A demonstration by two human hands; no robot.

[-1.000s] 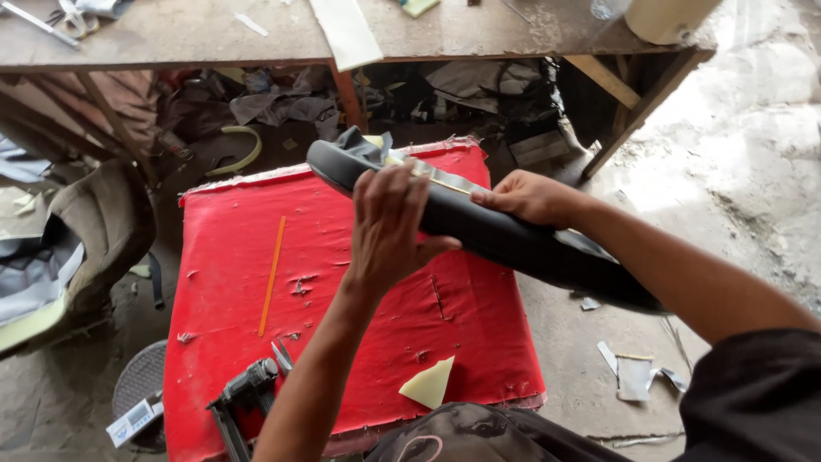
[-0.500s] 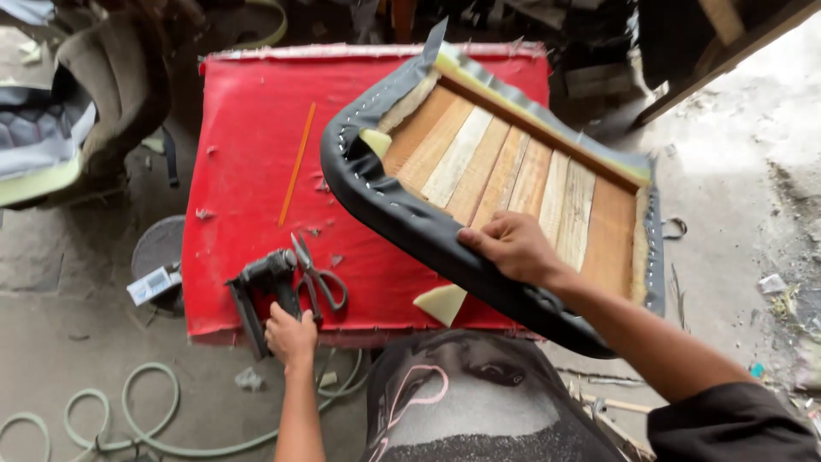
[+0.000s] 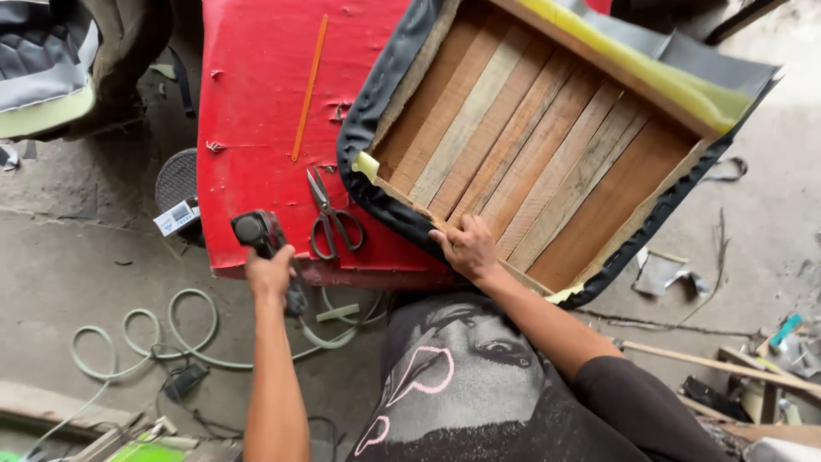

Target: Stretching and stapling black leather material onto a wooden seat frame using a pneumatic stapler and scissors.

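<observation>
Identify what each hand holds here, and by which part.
Left hand grips the black staple gun by its handle. Right hand presses the wooden seat frame at its near edge.

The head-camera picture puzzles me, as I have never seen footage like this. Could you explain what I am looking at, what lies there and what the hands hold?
The camera sits on a person's head and looks down, so both arms reaching in from below are that person's own. There is no machine, only bare hands. The left hand grips a black power tool, seemingly a staple gun fed by a pale green hose lying coiled on the floor. The right hand rests on the near edge of a wooden seat frame, turned slats up, with dark cover and yellow foam around its rim. The frame lies on a red pad, beside scissors and an orange strip.
</observation>
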